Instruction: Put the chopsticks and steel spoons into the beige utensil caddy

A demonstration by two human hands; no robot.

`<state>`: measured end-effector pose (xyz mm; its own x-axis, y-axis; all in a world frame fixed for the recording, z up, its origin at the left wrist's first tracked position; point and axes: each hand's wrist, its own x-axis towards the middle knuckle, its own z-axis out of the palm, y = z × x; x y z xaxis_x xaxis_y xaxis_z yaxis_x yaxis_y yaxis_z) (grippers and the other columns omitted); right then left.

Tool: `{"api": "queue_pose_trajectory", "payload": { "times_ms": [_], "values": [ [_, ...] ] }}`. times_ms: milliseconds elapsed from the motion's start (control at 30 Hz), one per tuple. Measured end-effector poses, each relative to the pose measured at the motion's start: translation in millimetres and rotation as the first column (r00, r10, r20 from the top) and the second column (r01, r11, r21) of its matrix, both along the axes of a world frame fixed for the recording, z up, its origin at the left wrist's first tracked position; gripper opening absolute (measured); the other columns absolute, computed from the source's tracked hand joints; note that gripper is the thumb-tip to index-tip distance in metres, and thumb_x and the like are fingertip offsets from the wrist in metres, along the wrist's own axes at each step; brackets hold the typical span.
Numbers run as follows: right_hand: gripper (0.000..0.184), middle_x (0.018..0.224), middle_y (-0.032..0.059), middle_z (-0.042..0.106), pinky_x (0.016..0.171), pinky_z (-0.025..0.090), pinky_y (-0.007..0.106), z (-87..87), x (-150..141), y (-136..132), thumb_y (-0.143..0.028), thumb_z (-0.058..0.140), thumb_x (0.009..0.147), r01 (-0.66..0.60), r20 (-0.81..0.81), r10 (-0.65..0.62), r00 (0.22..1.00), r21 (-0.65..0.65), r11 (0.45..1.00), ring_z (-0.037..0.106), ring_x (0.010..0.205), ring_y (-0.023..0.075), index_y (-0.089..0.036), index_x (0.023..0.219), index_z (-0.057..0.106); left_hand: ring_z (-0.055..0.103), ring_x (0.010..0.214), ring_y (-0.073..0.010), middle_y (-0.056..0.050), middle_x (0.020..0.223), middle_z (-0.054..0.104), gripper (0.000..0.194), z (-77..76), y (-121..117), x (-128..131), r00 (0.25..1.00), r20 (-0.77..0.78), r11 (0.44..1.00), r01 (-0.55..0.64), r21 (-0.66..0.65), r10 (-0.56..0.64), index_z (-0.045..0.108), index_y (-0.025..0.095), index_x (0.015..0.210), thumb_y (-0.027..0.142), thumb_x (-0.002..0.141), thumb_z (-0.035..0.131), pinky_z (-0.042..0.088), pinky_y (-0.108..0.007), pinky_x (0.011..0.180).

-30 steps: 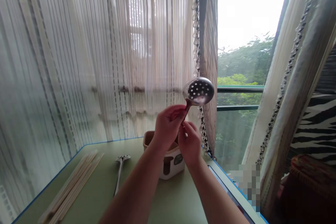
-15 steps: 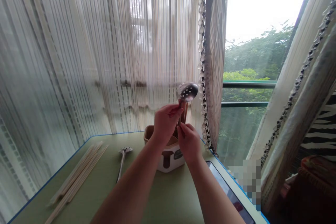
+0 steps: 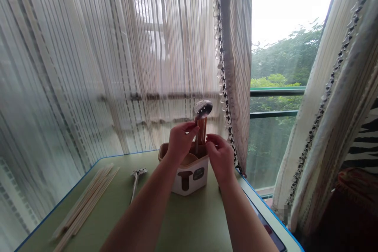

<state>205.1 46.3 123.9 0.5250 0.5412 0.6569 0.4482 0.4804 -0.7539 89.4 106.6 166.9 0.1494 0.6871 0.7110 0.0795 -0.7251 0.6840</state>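
Note:
My left hand (image 3: 180, 140) pinches the thin handle of a perforated steel spoon (image 3: 202, 109), which stands upright with its bowl on top inside a white utensil holder (image 3: 189, 172) with a brown rim. Brown sticks, apparently chopsticks, rise in the holder just behind the spoon. My right hand (image 3: 220, 157) hovers to the right of the handle with its fingers loosely curled and apart, holding nothing. The holder stands at the far edge of a green table (image 3: 191, 224).
A second perforated spoon (image 3: 136, 181) lies flat on the table left of the holder. Several long pale chopsticks (image 3: 84, 204) lie at the left edge. Sheer striped curtains hang behind, and a window with a railing is to the right. A tablet-like device (image 3: 267, 230) lies at the right edge.
The spoon came down from mid-air and now stands in the holder. My right hand let go of its handle and moved slightly right. My left hand still grips it.

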Motion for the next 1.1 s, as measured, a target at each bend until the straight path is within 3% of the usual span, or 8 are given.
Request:
{"api": "queue_pose_trajectory", "payload": {
  "times_ms": [200, 300, 533, 667, 933, 1100],
  "values": [
    [0.024, 0.084, 0.0049, 0.065, 0.064, 0.051, 0.032, 2.5, 18, 2, -0.031, 0.055, 0.073, 0.086, -0.381, -0.012, 0.924, 0.177, 0.98, 0.061, 0.069, 0.0159, -0.015, 0.089, 0.064, 0.066, 0.078, -0.0188, -0.008, 0.086, 0.071, 0.019, -7.0, -1, 7, 0.995, -0.098, 0.999, -0.001, 0.052, 0.006, 0.071, 0.017, 0.089, 0.028, 0.075, 0.063, 0.051, -0.031, 0.073],
    [0.026, 0.089, 0.0039, 0.063, 0.069, 0.051, 0.031, 5.1, 21, 2, -0.032, 0.055, 0.075, 0.163, -0.478, -0.005, 0.878, 0.291, 0.943, 0.06, 0.075, 0.0146, -0.017, 0.094, 0.062, 0.065, 0.08, -0.0186, -0.008, 0.087, 0.071, 0.018, -9.9, -4, 10, 0.988, -0.152, 0.997, 0.029, 0.066, -0.019, 0.07, 0.017, 0.089, 0.026, 0.076, 0.062, 0.05, -0.031, 0.074],
    [0.039, 0.111, 0.0068, 0.06, 0.088, 0.044, 0.036, 7.9, 19, 2, -0.035, 0.048, 0.082, 0.056, -0.412, 0.117, 0.904, 0.386, 0.921, 0.057, 0.101, 0.0172, -0.02, 0.117, 0.055, 0.064, 0.079, -0.018, -0.007, 0.087, 0.07, 0.016, -21.0, -6, 17, 0.961, -0.253, 0.991, 0.126, 0.04, -0.112, 0.07, 0.017, 0.088, 0.024, 0.076, 0.061, 0.049, -0.03, 0.074],
    [0.039, 0.107, 0.0073, 0.062, 0.087, 0.043, 0.036, 7.9, 15, 0, -0.038, 0.054, 0.08, 0.013, -0.359, 0.111, 0.927, 0.328, 0.945, 0.058, 0.095, 0.0173, -0.018, 0.114, 0.058, 0.063, 0.074, -0.0169, -0.006, 0.082, 0.069, 0.016, -26.4, -5, 20, 0.929, -0.334, 0.983, 0.179, 0.03, -0.159, 0.069, 0.016, 0.087, 0.024, 0.075, 0.062, 0.049, -0.027, 0.07],
    [0.036, 0.094, 0.0042, 0.061, 0.074, 0.045, 0.03, 8.6, 13, -1, -0.035, 0.058, 0.076, 0.089, -0.405, 0.033, 0.914, 0.279, 0.956, 0.057, 0.079, 0.0132, -0.018, 0.108, 0.058, 0.062, 0.074, -0.0164, -0.006, 0.082, 0.069, 0.017, -23.9, -7, 13, 0.867, -0.436, 0.963, 0.27, 0.002, -0.242, 0.069, 0.016, 0.088, 0.025, 0.077, 0.059, 0.047, -0.025, 0.068],
    [0.031, 0.098, 0.0039, 0.06, 0.075, 0.043, 0.028, 6.6, 10, -2, -0.031, 0.059, 0.075, 0.127, -0.389, -0.012, 0.921, 0.272, 0.954, 0.056, 0.081, 0.0129, -0.019, 0.104, 0.058, 0.061, 0.074, -0.0159, -0.005, 0.082, 0.068, 0.019, -26.7, -3, 9, 0.827, -0.494, 0.952, 0.304, -0.011, -0.27, 0.069, 0.016, 0.089, 0.026, 0.076, 0.06, 0.047, -0.025, 0.067]
  ]
}}
